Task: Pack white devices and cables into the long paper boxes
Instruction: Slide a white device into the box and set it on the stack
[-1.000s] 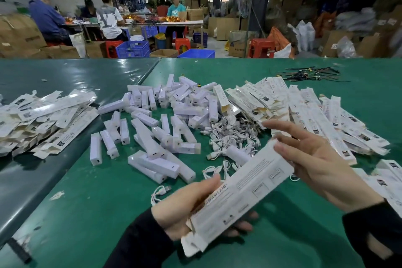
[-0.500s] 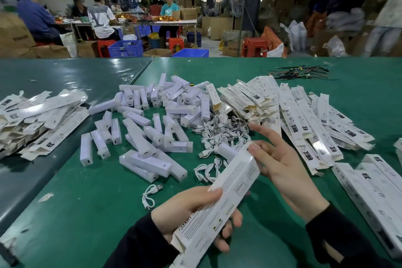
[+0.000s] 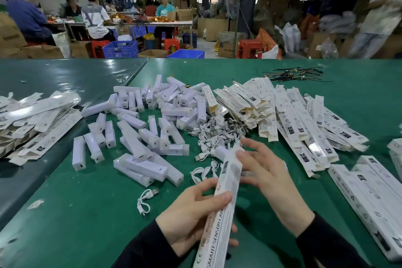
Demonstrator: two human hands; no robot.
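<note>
The left hand [image 3: 191,215] grips a long white paper box [image 3: 221,209], thumb curled over its near face and fingers wrapped behind it, holding it tilted so that it runs from the near edge of the view up and away toward the middle of the table. The right hand [image 3: 267,176] is at the box's far end with its fingers nearly straight and spread; one fingertip presses the top of the box, and it grips nothing that can be seen. A white device [image 3: 220,150] seems to stick out of the box's far opening, though the blur there leaves that unsure.

On the green table [image 3: 87,213], a scatter of white devices [image 3: 150,128] lies left of centre, with a tangle of short white cables [image 3: 215,132] just beyond the hands and one loose cable [image 3: 145,200] near the left hand. A heap of flat, unfilled boxes [image 3: 289,115] spreads across the right, and another heap [image 3: 37,124] lies at the far left. Closed boxes [image 3: 369,193] lie side by side at the near right. A bundle of dark wires [image 3: 298,74] sits far back on the table. Beyond it, several people sit at a work table [image 3: 150,23] among cardboard cartons [image 3: 215,26] and blue crates [image 3: 119,49].
</note>
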